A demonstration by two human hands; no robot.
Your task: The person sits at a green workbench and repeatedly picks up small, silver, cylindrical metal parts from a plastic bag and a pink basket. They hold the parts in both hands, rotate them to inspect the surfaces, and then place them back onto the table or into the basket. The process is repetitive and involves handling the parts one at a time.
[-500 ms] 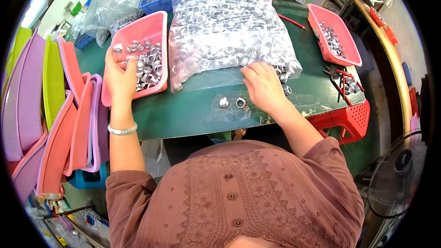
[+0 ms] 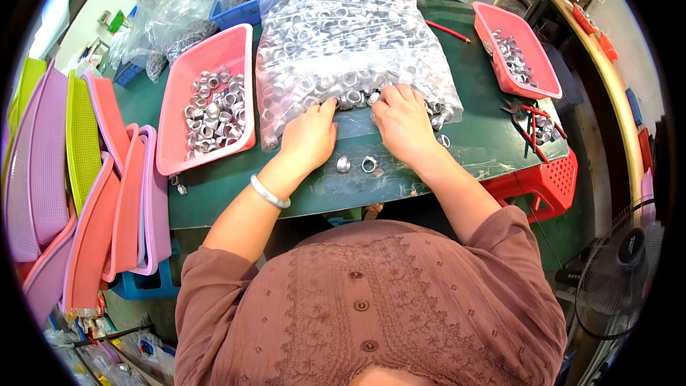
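Observation:
A big clear plastic bag (image 2: 350, 36) full of silver metal rings lies flat on the green table, its mouth toward me. At the left of that mouth, my left hand (image 2: 309, 136) has its fingers closed on the plastic edge. My right hand (image 2: 401, 123), fingers curled, grips the edge farther right; its fingertips are partly hidden. Between the hands, several rings (image 2: 351, 100) show at the opening. Nearer me, a loose ring (image 2: 369, 164) lies beside another ring (image 2: 344, 164). One more ring (image 2: 444, 140) rests right of my right hand.
A pink basket (image 2: 166, 111) with rings stands left of the bag; a second pink basket (image 2: 549, 75) is at the right. Red-handled pliers (image 2: 532, 125) lie near the right edge. Stacked colored baskets (image 2: 86, 164) crowd the left, and a black fan (image 2: 618, 271) stands lower right.
My left hand has left the left pink basket and moved right to the bag's mouth. My right hand has shifted slightly at the mouth, where rings now show between the hands.

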